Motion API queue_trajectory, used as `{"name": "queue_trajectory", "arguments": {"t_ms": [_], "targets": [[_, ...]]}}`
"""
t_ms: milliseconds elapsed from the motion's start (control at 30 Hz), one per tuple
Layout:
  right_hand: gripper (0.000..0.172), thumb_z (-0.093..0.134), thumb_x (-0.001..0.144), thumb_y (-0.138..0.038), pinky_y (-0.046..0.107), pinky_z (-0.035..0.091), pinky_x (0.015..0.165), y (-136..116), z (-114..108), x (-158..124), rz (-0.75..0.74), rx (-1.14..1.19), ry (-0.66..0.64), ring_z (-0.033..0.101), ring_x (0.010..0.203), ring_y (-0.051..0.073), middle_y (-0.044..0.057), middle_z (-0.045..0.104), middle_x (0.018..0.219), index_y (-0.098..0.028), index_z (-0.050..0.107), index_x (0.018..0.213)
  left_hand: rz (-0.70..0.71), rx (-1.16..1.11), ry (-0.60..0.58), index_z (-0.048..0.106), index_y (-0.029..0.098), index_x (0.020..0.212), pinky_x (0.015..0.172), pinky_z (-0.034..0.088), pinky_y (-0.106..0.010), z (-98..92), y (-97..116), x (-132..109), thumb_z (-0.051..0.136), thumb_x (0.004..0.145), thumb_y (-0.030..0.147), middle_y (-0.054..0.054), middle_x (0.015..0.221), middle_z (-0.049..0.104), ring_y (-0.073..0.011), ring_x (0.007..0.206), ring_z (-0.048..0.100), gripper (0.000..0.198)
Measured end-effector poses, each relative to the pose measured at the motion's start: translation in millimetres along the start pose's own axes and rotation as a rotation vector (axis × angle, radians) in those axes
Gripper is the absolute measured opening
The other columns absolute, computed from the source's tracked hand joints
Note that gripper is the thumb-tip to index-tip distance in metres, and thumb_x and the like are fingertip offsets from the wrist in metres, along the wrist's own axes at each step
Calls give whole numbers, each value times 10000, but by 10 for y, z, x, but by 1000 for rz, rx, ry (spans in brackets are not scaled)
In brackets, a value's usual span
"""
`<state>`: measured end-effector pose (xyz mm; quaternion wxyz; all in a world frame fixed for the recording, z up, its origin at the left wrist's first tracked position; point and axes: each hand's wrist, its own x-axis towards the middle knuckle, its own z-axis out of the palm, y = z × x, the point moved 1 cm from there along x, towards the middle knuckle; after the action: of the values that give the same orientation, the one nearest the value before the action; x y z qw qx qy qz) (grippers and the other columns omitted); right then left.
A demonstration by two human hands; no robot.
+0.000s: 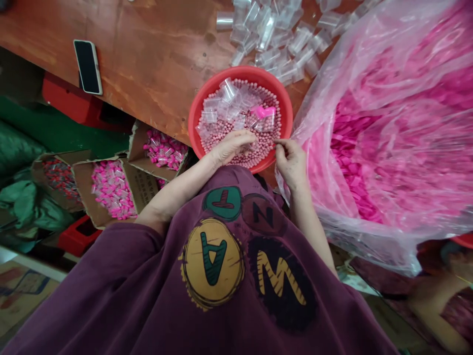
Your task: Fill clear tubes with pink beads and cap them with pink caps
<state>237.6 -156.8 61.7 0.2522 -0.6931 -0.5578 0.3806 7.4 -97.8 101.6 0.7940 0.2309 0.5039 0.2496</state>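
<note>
A red basin (193, 116) holds many small pink beads (218, 134) and a heap of short clear plastic tubes (229, 91). A bright pink plastic piece (263, 112) lies among the tubes on the basin's right side. My left hand (235, 147) hovers low over the beads at the near side, fingers curled together. Something clear may be in its grasp, but I cannot make it out. At the basin's right rim, my right hand (291, 161) is closed, thumb and forefinger in a pinch. Whatever sits between those fingertips is too small to name.
More clear tubes (266, 29) are piled on the wooden table (155, 54) behind the basin. A large clear bag (369, 231) of pink pieces fills the right. A phone (87, 67) lies at left. Below stand cardboard boxes (86, 185) of filled tubes. Another person's arm (436, 301) shows lower right.
</note>
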Motion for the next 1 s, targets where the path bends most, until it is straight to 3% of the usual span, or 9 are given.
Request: {"name": "queue_trajectory", "arguments": {"t_ms": [133,267,367,433,500,667,833,933,1000], "targets": [[387,540,1082,-411,467,697,1030,153,-132,-7,63,18,110,822,1037,276,114,884,1146,-226,837,1248,9,-49,32,704,189,829,632,458,-238,65,53,-20,803,934,288,2,821,686,-106,729,669,175],[377,497,1028,-294,409,683,903,597,-554,81,267,-51,340,774,845,242,64,826,959,-214,811,1219,-70,-116,81,678,217,758,548,421,-245,71,103,-33,762,924,383,-7,729,645,-124,646,620,249],[387,461,983,-182,459,675,1040,927,-909,207,392,-202,475,800,974,272,114,849,1029,-182,808,1154,-147,-94,104,658,234,750,508,378,-246,155,76,-24,729,988,436,-7,691,640,-116,575,582,320],[417,444,983,-134,500,640,1158,1047,-1040,325,434,-327,431,813,1142,303,188,869,1174,-146,819,1165,-185,-90,101,644,236,753,505,379,-239,265,39,-18,724,1021,433,-1,670,633,-109,552,581,343],[426,454,1017,-133,521,624,1182,1088,-1076,453,464,-438,328,803,1229,330,257,849,1313,-110,822,1232,-211,-104,81,641,232,764,507,396,-234,386,11,-13,724,1043,442,2,664,635,-107,549,596,359],[354,527,1065,-167,567,634,1101,1095,-1004,676,539,-594,149,804,1180,379,309,806,1335,-95,806,1271,-187,-140,48,613,242,795,509,444,-235,569,37,-29,761,1051,577,-21,731,700,-121,591,641,447],[286,637,990,-218,593,643,1105,1292,-1090,625,432,-553,119,788,1170,379,221,808,1194,-141,803,1209,-97,-165,84,708,222,910,605,564,-275,592,15,-106,691,1051,504,-65,825,764,-187,761,768,316],[232,710,951,-356,601,660,1112,1395,-1208,475,267,-461,228,759,1169,356,194,785,1249,-199,788,1103,-58,-188,46,769,216,1034,687,605,-294,605,-61,-142,703,942,340,-68,919,814,-203,873,818,168],[232,727,943,-421,620,654,1148,1380,-1230,353,157,-366,302,755,1166,346,169,781,1215,-226,757,1065,-46,-181,2,771,220,1087,714,608,-288,623,-102,-139,720,844,268,-54,958,823,-184,875,816,253]]}}
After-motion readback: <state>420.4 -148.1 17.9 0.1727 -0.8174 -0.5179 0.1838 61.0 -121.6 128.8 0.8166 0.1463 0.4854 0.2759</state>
